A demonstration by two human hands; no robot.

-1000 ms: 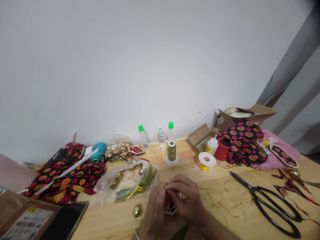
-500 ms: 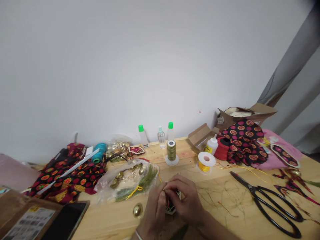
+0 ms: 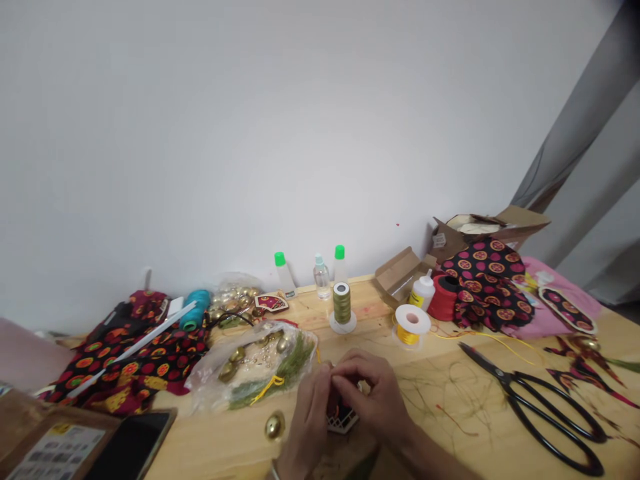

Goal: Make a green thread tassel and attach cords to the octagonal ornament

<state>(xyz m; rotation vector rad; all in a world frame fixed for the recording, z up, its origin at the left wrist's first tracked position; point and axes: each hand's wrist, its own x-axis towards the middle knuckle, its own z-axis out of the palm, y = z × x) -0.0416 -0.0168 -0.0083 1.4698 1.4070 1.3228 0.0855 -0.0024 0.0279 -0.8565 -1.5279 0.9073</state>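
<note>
My left hand [image 3: 309, 417] and my right hand [image 3: 374, 397] come together low in the middle of the head view, fingertips meeting. Between them is a small dark ornament [image 3: 342, 423] with a pale lattice edge, mostly covered by the fingers. The left fingers are closed at its left side. Thumb and forefinger of the right hand pinch at its top, on something too small to make out. A gold bell [image 3: 274, 425] lies on the table left of my left hand. Behind the hands stands a spool of olive thread [image 3: 343, 303].
Large black scissors [image 3: 520, 393] and loose thread ends [image 3: 450, 400] lie to the right. A yellow thread spool [image 3: 411, 323] and glue bottle [image 3: 423, 291] stand behind. Leftward are a plastic bag of bells [image 3: 210, 373], patterned fabric [image 3: 165, 363] and a phone [image 3: 133, 447].
The fingers have shifted slightly around the ornament, and its lattice edge shows a little lower and further left. The whole view has moved slightly. Nothing on the table has visibly been moved.
</note>
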